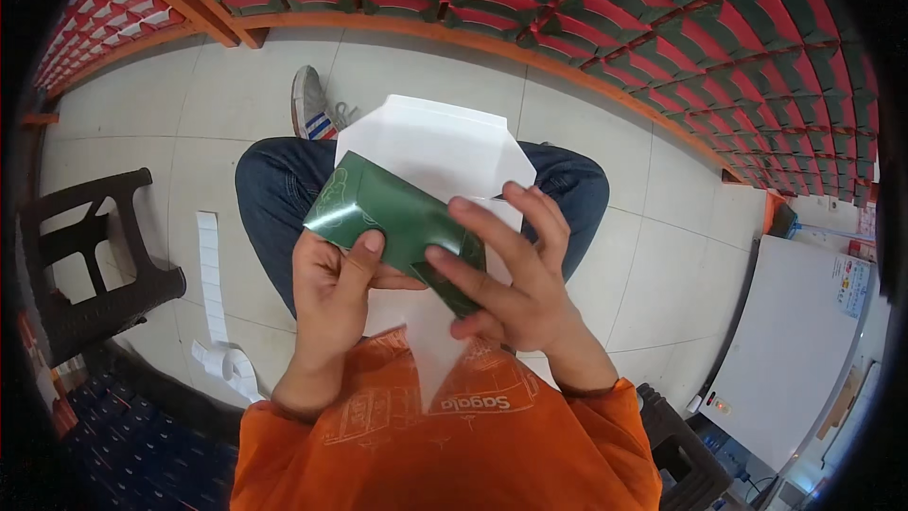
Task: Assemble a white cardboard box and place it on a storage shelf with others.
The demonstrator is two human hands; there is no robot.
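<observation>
Grasping a glossy green carton (402, 208) in the left hand (331, 284), thumb laid on the top face, fingers reaching beneath. Touching the carton's right end with the right hand (520, 284), fingers bent and spread, thumb by the lower edge; cannot tell a firm grip from a light touch there. Keeping the carton aslant above the lap, left end farther from the body than the right, just beyond an orange shirt (445, 454) with pale line printing. Sitting with knees apart in blue jeans (270, 185), under a white paperboard sheet (435, 137) with cut corners and a folded far edge. Having near the legs, on a pale tiled floor (227, 85), a segmented white strip (214, 265) curled at the near end, and a striped grey shoe (308, 114) past the left knee. Flanked by a dark plastic stool (163, 286) at left and a white-topped appliance (785, 341) at right. Facing, farthest off, rows of red and dark-green folded cardboard pieces (662, 0) above an orange rail (511, 44).
</observation>
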